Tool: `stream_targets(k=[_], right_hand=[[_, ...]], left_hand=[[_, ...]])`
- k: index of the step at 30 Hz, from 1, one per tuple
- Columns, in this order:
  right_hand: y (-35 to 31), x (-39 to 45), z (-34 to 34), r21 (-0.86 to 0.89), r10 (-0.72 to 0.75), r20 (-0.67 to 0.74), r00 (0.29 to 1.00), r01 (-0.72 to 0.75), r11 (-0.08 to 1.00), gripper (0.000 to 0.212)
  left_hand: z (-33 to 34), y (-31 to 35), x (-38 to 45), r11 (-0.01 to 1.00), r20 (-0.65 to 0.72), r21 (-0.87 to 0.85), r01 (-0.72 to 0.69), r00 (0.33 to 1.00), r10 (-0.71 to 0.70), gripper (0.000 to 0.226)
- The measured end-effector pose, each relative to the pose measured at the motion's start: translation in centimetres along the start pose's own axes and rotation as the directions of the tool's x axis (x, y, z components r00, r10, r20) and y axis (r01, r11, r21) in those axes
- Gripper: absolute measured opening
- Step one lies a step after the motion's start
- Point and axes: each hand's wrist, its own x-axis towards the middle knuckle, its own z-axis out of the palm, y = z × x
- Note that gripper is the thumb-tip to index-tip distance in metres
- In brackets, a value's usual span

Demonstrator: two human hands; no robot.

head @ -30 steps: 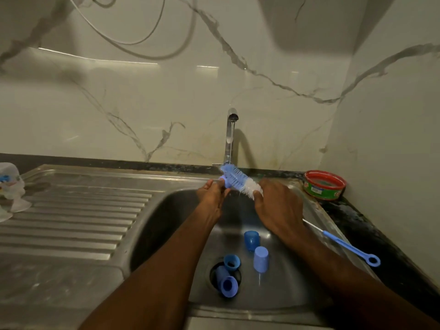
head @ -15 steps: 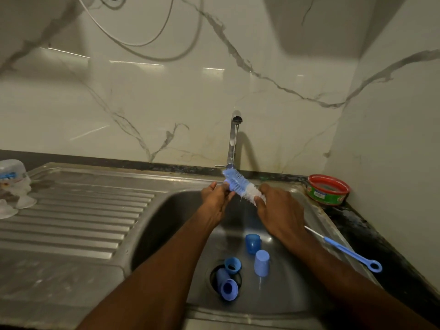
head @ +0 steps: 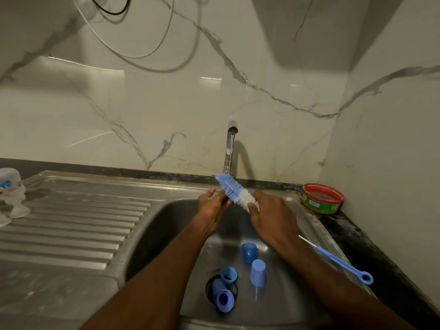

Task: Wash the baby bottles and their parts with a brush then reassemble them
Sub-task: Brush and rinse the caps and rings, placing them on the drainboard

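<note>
Steel sink (head: 166,217): 4 blue caps (head: 257,273) in basin.

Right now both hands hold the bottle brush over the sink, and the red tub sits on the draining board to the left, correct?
Not quite. The head view shows the red tub on the dark counter right of the sink, not the draining board. Both hands, left hand and right hand, do hold the bottle brush.

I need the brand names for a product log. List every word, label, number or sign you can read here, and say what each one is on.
No text here can be read.
Red-rimmed green tub at the sink's right corner: a white label patch and coloured marks on its side, too small and blurred to read.
Clear bottle on the drainboard at the left edge: a blue printed patch, blurred.
Bottle brush, small blue brush and blue caps: no print visible.
</note>
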Motion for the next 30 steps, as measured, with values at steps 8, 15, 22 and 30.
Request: stream_targets(k=[8,15,22,30], right_hand=[[0.1,1.1,-0.3,-0.059,0.092,-0.04,0.995,-0.095,0.994,0.033],[-0.1,0.8,0.2,-0.059,0.054,-0.031,0.998,-0.055,0.997,0.031],[1.0,1.0,0.1,-0.078,0.122,0.042,0.992,-0.118,0.99,0.035],[-0.4,0.5,-0.3,-0.086,0.079,-0.006,0.997,-0.079,0.993,0.033]], left_hand=[[0.6,0.2,0.2,0.999,0.074,-0.051,-0.013,0.997,0.016,0.05],[0.7,-0.4,0.2,0.998,0.108,0.066,-0.018,0.994,0.011,0.023],[0.7,-0.2,0.4,0.996,0.009,0.007,-0.084,0.996,0.084,0.018],[-0.2,-0.6,0.4,0.933,-0.169,0.339,-0.123,0.967,0.189,0.054]])
